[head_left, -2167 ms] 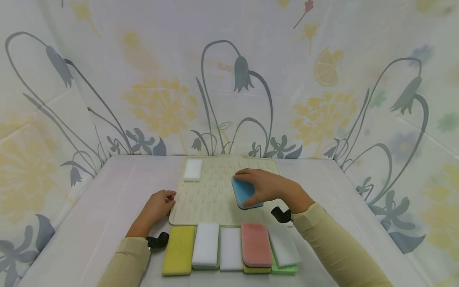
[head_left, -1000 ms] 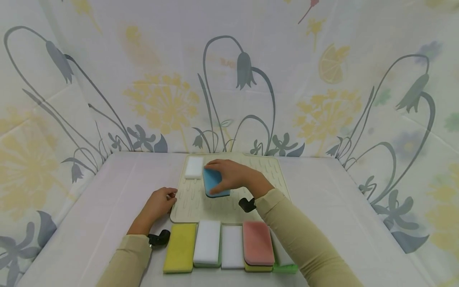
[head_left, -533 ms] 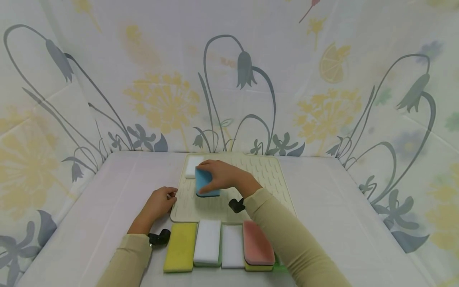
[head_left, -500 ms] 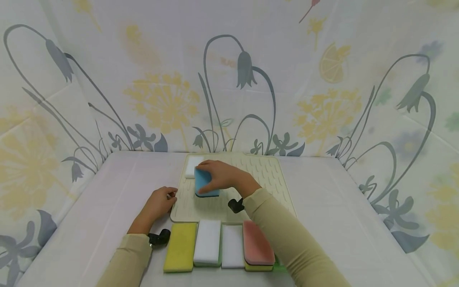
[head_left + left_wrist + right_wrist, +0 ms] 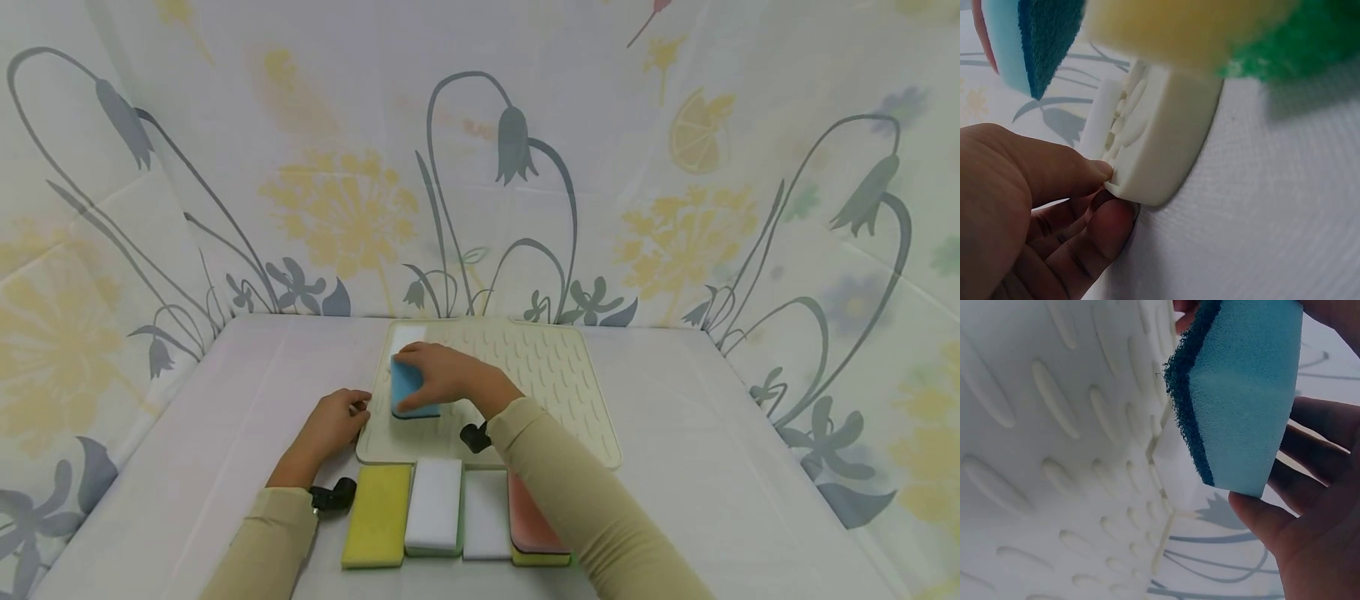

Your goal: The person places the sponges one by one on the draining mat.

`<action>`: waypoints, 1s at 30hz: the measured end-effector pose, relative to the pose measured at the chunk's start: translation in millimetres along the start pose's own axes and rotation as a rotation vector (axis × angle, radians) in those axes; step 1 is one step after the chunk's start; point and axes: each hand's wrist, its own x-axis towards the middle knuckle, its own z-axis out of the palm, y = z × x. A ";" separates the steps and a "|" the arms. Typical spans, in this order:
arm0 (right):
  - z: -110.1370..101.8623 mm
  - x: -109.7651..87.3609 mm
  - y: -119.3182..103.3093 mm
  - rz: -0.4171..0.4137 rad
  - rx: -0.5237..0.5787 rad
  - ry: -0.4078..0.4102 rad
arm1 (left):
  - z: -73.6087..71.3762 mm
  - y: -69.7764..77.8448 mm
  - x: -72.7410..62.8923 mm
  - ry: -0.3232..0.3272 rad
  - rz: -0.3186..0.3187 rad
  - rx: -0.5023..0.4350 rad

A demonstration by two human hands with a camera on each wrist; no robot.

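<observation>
My right hand (image 5: 450, 373) grips a blue scouring sponge (image 5: 407, 385) by its sides, over the left part of a cream ridged mat (image 5: 532, 387). In the right wrist view the sponge (image 5: 1244, 394) bends under the fingers, its dark scouring layer facing the mat (image 5: 1029, 456). Behind it a white sponge (image 5: 408, 334) lies in the mat's far left corner, partly covered by the right hand. My left hand (image 5: 333, 425) pinches the mat's left edge, thumb on top and fingers beneath, as the left wrist view shows at the mat's rim (image 5: 1175, 137).
Along the mat's near side lie a yellow sponge (image 5: 377, 517), a white sponge with a green layer (image 5: 434, 504), another white one (image 5: 486, 515) and a pink one (image 5: 536, 521) over a yellow layer. The right sleeve (image 5: 592, 508) hides the row's right end. A flowered cloth (image 5: 480, 208) hangs behind.
My right hand has carried the blue sponge leftward across the mat and, since half a second ago, slightly lower and nearer the left edge. The left hand has stayed at the edge.
</observation>
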 end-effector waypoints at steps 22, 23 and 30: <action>21.2 20.4 -11.9 0.048 -0.079 0.000 | -1.3 0.2 0.1 0.006 0.009 0.038; 22.4 21.6 -12.3 0.051 -0.081 -0.001 | -1.4 0.2 0.2 0.006 0.012 0.042; 27.7 27.1 -17.1 0.075 -0.109 -0.005 | -1.0 -0.1 -0.8 0.014 0.027 0.042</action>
